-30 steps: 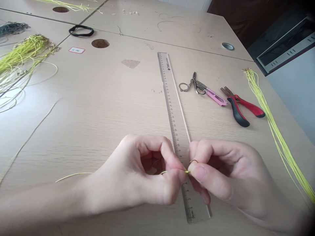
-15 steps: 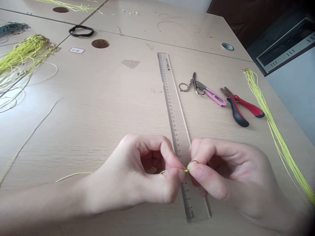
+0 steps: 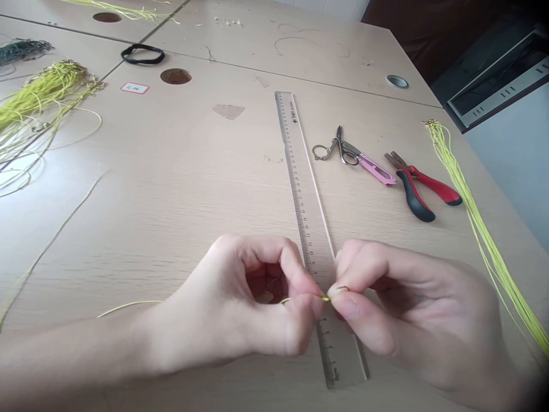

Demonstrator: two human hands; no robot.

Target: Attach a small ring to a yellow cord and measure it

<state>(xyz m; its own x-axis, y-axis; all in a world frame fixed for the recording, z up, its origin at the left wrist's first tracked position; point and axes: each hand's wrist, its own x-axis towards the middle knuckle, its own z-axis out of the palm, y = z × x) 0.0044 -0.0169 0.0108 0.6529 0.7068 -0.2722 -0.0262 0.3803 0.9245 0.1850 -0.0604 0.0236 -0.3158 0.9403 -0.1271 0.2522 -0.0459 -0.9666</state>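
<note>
My left hand [image 3: 253, 303] pinches the end of a thin yellow-green cord [image 3: 128, 306] between thumb and forefinger; the cord trails left across the table from under my wrist. My right hand [image 3: 407, 309] is closed in a pinch on a small gold ring [image 3: 342, 289], held right against the cord's tip. Both hands meet low over the near end of a clear plastic ruler [image 3: 306, 212] that runs away from me.
Pink-handled snips [image 3: 360, 157] and red-and-black pliers [image 3: 418, 186] lie right of the ruler. A bundle of yellow-green cords [image 3: 484, 234] runs along the right table edge, another bundle [image 3: 38, 94] lies far left. A black hair tie [image 3: 142, 54] sits at the back.
My right hand's fingers have shifted slightly right and lower, turning the small ring at the cord's tip. My left hand has stayed in place.
</note>
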